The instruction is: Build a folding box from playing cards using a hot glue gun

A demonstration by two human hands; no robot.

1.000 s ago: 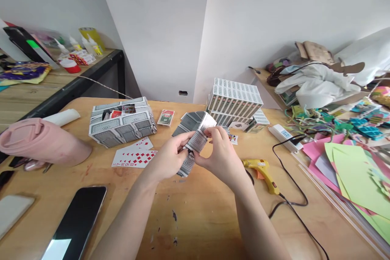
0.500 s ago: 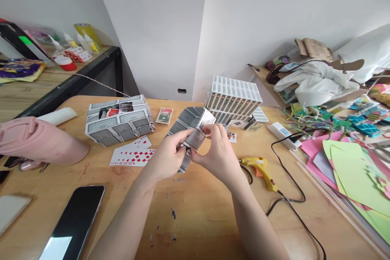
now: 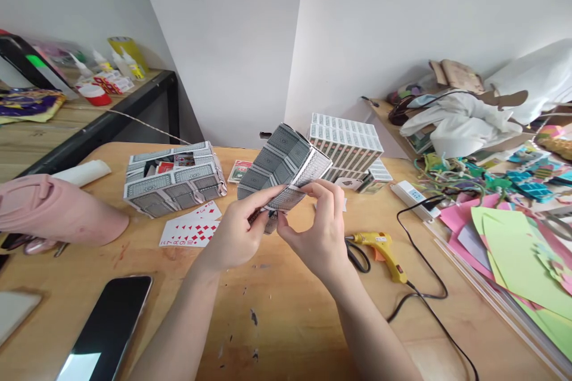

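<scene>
Both my hands grip a box-like piece made of grey-backed playing cards (image 3: 277, 158), tilted up off the table. My left hand (image 3: 236, 229) pinches its near left edge between thumb and fingers. On the near right edge, my right hand (image 3: 319, 232) presses with thumb and fingertips; the fingers partly hide the folded card there. A larger box of the same grey cards (image 3: 174, 181) lies to the left with loose cards inside. Fanned face-up diamond cards (image 3: 190, 229) rest in front of it. Behind the held piece, a card deck (image 3: 238, 171) is partly covered.
Stacked card decks (image 3: 346, 143) stand at the back right. A yellow glue gun (image 3: 379, 250) lies right of my hands, its black cord running near a power strip (image 3: 415, 199). Coloured paper (image 3: 518, 262) covers the right side. A pink tumbler (image 3: 67, 208) and a phone (image 3: 109, 327) occupy the left.
The held card piece has been raised and tipped upward, showing more of its patterned face and now overlapping the deck behind. Both hands keep their hold.
</scene>
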